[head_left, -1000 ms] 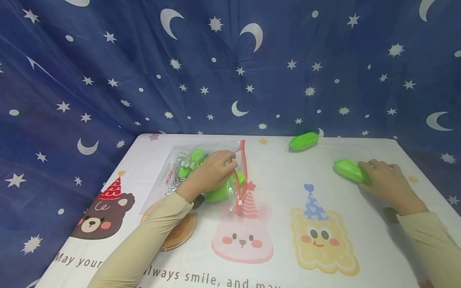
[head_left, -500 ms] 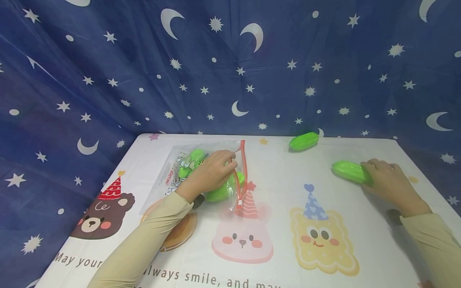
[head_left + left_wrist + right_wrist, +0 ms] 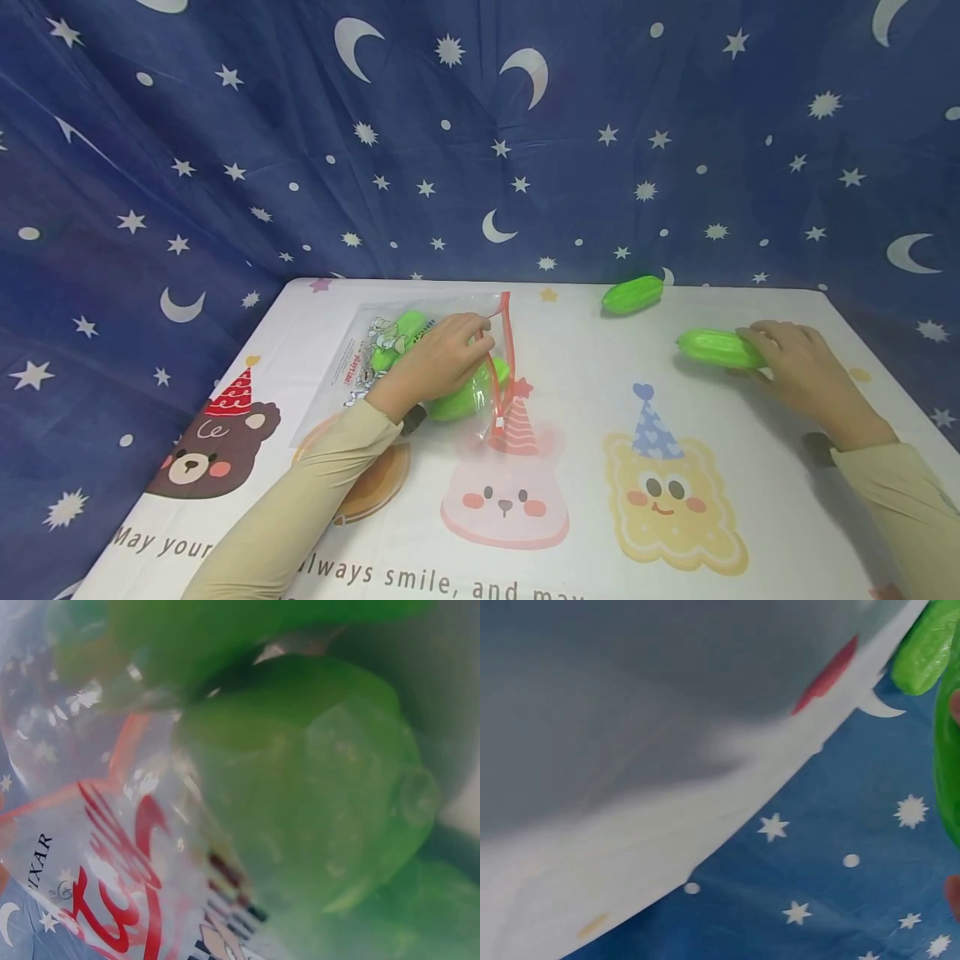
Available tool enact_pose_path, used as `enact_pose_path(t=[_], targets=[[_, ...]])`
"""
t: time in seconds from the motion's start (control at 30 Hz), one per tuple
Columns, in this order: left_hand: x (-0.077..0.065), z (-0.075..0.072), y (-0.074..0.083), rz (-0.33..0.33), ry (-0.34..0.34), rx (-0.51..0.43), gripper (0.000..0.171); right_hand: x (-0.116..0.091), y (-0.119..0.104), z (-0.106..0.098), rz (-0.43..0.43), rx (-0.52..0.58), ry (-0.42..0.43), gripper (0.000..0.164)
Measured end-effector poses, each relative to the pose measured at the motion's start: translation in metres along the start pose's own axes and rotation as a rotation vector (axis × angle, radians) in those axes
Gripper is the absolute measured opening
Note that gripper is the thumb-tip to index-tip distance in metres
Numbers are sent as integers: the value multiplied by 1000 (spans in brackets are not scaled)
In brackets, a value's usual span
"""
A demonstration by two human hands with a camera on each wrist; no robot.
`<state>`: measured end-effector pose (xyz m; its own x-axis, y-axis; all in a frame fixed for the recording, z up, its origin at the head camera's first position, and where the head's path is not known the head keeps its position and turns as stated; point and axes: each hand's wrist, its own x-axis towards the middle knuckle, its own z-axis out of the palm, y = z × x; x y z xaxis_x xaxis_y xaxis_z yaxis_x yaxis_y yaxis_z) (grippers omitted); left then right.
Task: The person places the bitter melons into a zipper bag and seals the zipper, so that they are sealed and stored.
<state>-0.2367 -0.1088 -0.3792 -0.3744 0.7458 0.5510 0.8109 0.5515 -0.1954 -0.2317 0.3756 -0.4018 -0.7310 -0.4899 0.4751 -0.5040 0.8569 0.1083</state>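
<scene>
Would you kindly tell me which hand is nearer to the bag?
Left. The left hand is at the bag, holding it by its red edge. The right hand is well off to the bag's right, holding a cucumber.

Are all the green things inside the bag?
No, one green toy lies on the table outside the clear bag, and the right hand holds another green toy.

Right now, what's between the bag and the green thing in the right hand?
The head view shows only white tablecloth between the bag and that green thing; another green thing lies farther back.
</scene>
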Motion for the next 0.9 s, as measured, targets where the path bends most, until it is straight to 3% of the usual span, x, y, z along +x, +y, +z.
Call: enact_pose_path(t=[0.1, 0.2, 0.53, 0.9], targets=[[0, 0, 0, -3, -4, 2, 5, 6, -5, -2, -54, 21, 78, 61], [-1, 1, 0, -4, -8, 4, 5, 12, -12, -5, -114, 46, 147, 82], [0, -1, 1, -10, -17, -2, 4, 37, -41, -15, -296, 96, 293, 59], [0, -2, 1, -3, -16, -2, 5, 60, -79, -14, -419, 137, 341, 44]])
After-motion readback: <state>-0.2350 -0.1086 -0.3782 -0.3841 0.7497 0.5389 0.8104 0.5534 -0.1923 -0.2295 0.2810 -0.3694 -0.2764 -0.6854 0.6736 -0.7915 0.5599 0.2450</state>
